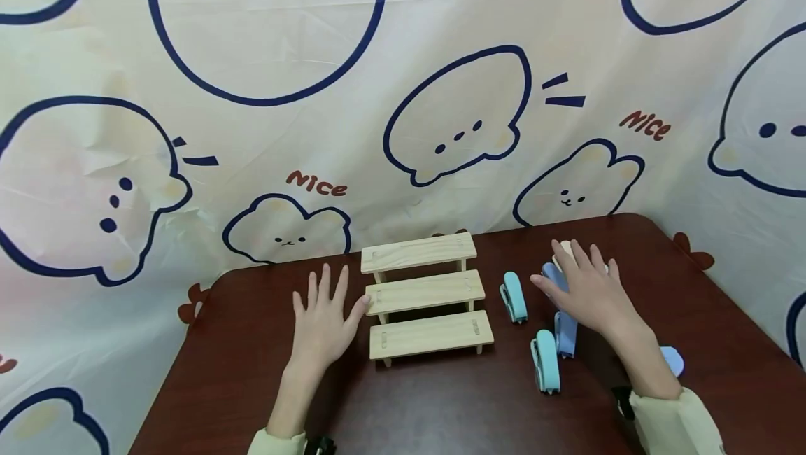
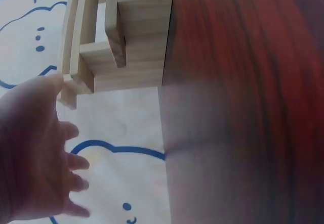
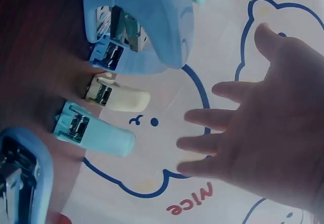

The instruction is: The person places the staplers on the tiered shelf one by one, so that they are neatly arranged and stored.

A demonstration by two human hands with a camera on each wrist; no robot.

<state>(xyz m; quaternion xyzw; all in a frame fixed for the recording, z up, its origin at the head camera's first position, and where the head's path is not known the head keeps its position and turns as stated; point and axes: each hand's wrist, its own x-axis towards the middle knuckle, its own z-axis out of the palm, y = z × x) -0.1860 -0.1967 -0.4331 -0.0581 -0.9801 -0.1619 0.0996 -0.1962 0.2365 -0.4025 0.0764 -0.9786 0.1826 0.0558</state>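
Observation:
A three-tier wooden step rack (image 1: 425, 294) stands near the back of the table. My left hand (image 1: 323, 329) is at its left end, fingers spread. Its thumb overlaps the middle tier's end; whether it touches, I cannot tell. My right hand (image 1: 595, 294) hovers over the staplers with fingers spread, holding nothing. Below it are a blue stapler (image 1: 565, 334), another blue stapler (image 1: 553, 274) and a cream stapler (image 1: 562, 252), both partly hidden. A teal stapler (image 1: 514, 297) stands right of the rack, a second teal stapler (image 1: 545, 362) nearer the front. The right wrist view shows another teal stapler (image 3: 96, 133).
A light-blue object (image 1: 672, 360) is partly hidden behind the right forearm. Behind the dark brown table (image 1: 428, 406) hangs a pale curtain (image 1: 271, 140) with blue-outlined cartoon figures. Dark bands show at both sleeve cuffs.

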